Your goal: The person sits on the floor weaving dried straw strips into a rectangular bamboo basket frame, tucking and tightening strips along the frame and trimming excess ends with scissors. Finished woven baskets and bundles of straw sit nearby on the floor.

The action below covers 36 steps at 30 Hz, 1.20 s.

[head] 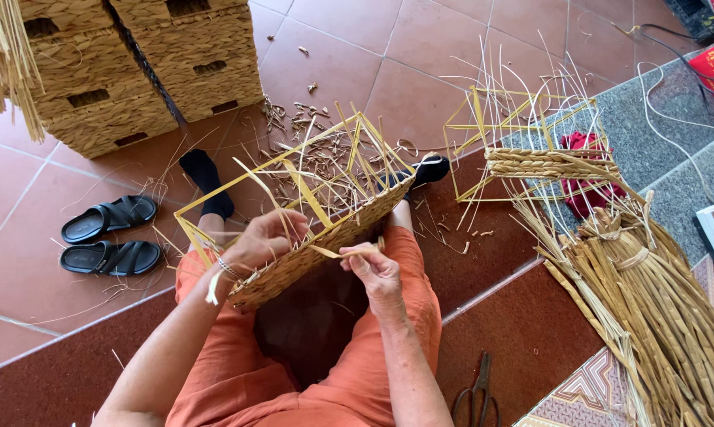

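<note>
At nine o'clock on the tiled floor [420,71] lies a pair of black sandals [110,235], with stacked woven baskets [139,67] above them toward eleven o'clock. The person sits with orange trousers [238,379] and black-socked feet stretched toward twelve, and a half-woven basket [325,237] on a yellow frame rests tilted across the lap at the centre. The left hand [266,241], a bracelet at its wrist, has its fingers clenched over the basket's woven rim, pressing the weave. Just to the right, at about five o'clock from the basket's middle, the right hand [377,273] has its fingers grasping a flat straw strand [343,251] that runs from the woven wall. Straw scraps [309,126] lie scattered on the floor beyond the basket. At two o'clock a second yellow frame [531,150] with a band of weaving stands near a red cloth [582,194]. At six o'clock, scissors [476,391] lie on the brown mat [523,316]. A thick bundle of dried reeds [657,308] fills four o'clock.
</note>
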Available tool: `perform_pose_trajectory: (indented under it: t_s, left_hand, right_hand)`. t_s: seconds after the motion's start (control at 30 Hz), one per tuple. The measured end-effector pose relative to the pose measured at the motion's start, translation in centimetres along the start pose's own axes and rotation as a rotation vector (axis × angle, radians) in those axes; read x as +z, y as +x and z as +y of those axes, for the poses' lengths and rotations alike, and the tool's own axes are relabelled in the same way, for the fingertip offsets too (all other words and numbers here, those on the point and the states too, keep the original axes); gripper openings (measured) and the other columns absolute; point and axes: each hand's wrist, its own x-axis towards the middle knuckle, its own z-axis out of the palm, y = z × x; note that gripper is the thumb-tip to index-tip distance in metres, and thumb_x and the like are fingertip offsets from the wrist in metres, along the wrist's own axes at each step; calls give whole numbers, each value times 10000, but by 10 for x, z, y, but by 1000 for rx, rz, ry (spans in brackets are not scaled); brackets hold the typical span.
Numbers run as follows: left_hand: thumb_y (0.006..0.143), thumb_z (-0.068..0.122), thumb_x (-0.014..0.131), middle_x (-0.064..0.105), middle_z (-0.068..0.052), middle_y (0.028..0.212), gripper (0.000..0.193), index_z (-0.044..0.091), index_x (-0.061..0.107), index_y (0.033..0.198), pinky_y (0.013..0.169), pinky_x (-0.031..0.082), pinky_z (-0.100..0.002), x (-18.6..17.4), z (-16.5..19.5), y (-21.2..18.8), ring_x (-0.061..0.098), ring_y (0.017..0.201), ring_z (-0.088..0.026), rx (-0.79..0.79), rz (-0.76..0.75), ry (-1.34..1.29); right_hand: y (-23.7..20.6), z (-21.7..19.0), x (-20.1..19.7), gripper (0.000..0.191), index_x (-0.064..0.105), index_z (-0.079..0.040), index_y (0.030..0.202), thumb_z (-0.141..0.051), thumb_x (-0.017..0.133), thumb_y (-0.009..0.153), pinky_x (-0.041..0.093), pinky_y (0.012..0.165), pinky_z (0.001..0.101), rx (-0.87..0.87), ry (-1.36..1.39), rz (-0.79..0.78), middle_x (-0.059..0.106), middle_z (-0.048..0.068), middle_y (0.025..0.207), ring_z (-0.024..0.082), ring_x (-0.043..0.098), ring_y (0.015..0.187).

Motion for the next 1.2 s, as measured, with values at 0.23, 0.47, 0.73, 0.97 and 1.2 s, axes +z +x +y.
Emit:
perform_pose_trajectory:
  t_s: [0.23,0.47,0.73,0.97,1.2]
  left_hand:
    - [916,128,685,723,-137,1010,454,57,550,1344,800,618,-355,3,-2,5,746,890,-228,-55,161,-191]
    - [688,141,872,626,-132,1047,524,84,644,1157,766,574,-381,19,22,-2,677,890,-290,515,325,796]
    - [878,122,772,730,-77,915,176,86,749,1049,724,588,-340,14,21,3,715,802,-207,430,165,872]
    - [930,184,712,756,-27,864,175,55,712,1048,612,583,-263,11,4,14,698,713,-91,-88,197,78]
    - [879,103,760,738,3,851,141,39,753,1004,624,553,-218,13,9,12,659,744,-63,-32,130,176]
  right_hand:
    - [14,28,8,286,630,-36,749,-149,646,1012,376,623,209,134,-167,11,559,-30,710,44,470,679]
    - [43,46,22,322,590,-51,643,-130,640,950,356,469,231,208,-170,41,544,-36,571,31,467,510]
    - [47,48,30,273,727,-61,907,-289,617,1009,462,526,208,228,-10,75,649,-21,720,35,533,561]
    - [27,75,21,145,669,-68,996,-150,757,915,486,531,203,249,-209,147,655,-37,782,19,563,629]
    - [25,95,28,160,650,-65,936,-160,778,914,474,525,196,218,-266,222,647,-45,745,12,553,620]
